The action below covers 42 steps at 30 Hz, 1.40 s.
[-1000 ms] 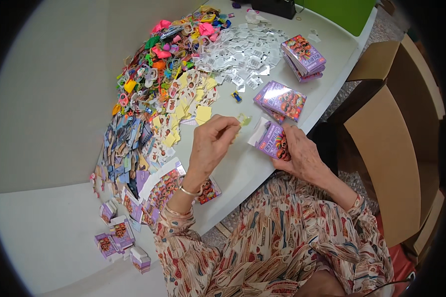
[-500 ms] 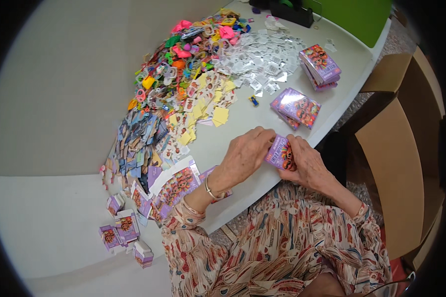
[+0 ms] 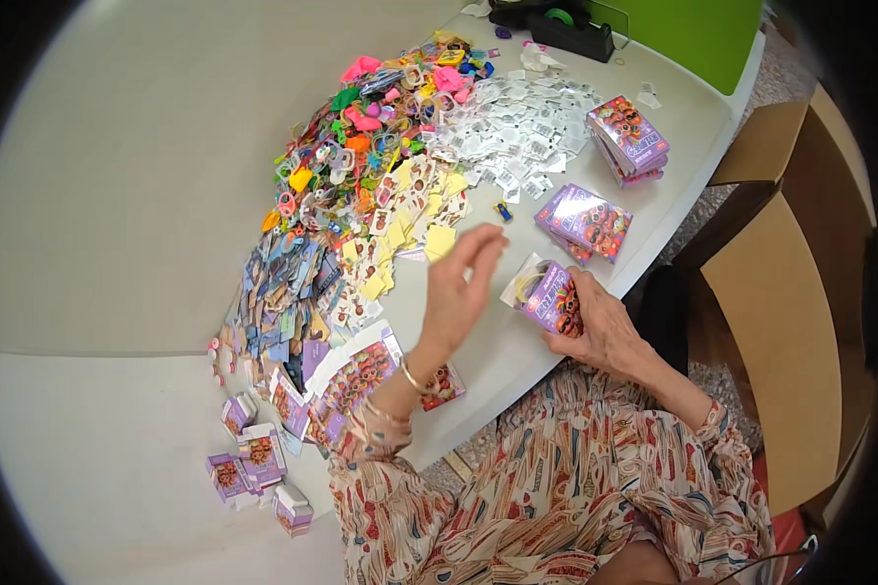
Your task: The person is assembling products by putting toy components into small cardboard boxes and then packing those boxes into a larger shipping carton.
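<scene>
My right hand (image 3: 607, 327) grips a small purple cardboard box (image 3: 554, 300) near the table's front edge. The box's end facing left stands open, with its white flap (image 3: 525, 277) raised and something pale yellow showing at the mouth. Just left of the box, my left hand (image 3: 461, 292) hovers over the table with its fingers stretched and nothing seen in them. Beyond my left hand lie loose yellow and white picture cards (image 3: 412, 219). A tiny blue and yellow piece (image 3: 502, 211) lies alone above the fingertips.
Colourful small toys (image 3: 371, 127) form a heap at the back, beside white sachets (image 3: 517, 122) and bluish card pieces (image 3: 283, 283). Purple boxes stand in two stacks (image 3: 626, 136) (image 3: 585, 222) at right. Flattened cartons (image 3: 361, 370) lie left, small boxes (image 3: 260, 453) beyond. A large cardboard carton (image 3: 776, 322) stands right; a tape dispenser (image 3: 574, 34) sits at back.
My left hand has let go of the box and moved left, away from it. The box's open end with the raised flap now shows. My right hand keeps its hold.
</scene>
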{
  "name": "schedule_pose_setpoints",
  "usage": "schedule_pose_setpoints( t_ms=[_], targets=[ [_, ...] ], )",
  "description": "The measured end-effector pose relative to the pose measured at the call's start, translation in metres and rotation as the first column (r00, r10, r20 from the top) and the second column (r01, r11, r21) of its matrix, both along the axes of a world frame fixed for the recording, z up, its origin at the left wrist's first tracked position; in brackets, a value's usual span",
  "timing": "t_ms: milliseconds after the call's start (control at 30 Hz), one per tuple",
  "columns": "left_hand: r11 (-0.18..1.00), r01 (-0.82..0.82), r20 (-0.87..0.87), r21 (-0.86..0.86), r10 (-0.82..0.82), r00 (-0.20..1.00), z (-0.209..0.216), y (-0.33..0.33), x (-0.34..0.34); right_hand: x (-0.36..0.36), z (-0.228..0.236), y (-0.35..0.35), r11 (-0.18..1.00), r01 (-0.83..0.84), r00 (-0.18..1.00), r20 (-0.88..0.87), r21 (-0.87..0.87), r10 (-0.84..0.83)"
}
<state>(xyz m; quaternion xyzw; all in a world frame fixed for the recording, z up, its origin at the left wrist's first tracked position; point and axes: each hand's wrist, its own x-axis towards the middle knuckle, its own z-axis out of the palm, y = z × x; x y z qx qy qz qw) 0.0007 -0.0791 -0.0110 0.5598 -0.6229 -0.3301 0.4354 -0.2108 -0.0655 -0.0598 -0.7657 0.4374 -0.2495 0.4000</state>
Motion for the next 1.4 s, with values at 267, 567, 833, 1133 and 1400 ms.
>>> schedule_pose_setpoints(
  t_ms=[267,567,833,1133,1400],
  targets=[
    [0.896,0.176,0.650,-0.408,0.150,0.745,-0.075,-0.077,0.017,0.003,-0.006,0.003,0.998,-0.010,1.000,-0.029,-0.055,0.008],
    [1.000,0.007,0.168,0.009,-0.008,0.986,-0.022,-0.050,0.004,-0.002,-0.013,-0.002,0.998,0.037,0.999,-0.036,-0.043,-0.039],
    [0.987,0.123,0.290,-0.105,-0.088,0.953,-0.012,0.021,-0.009,0.007,-0.013,0.000,0.994,0.000,0.999,-0.036,-0.108,-0.004],
    [0.982,-0.097,0.092,-0.159,0.113,0.989,-0.020,0.039,-0.006,0.004,-0.014,0.002,0.996,0.090,0.996,0.033,-0.029,-0.089],
    [0.997,-0.009,-0.207,0.078,0.025,0.978,-0.033,0.055,-0.028,0.007,0.001,0.002,0.995,0.046,0.996,0.078,-0.092,-0.039]
  ],
)
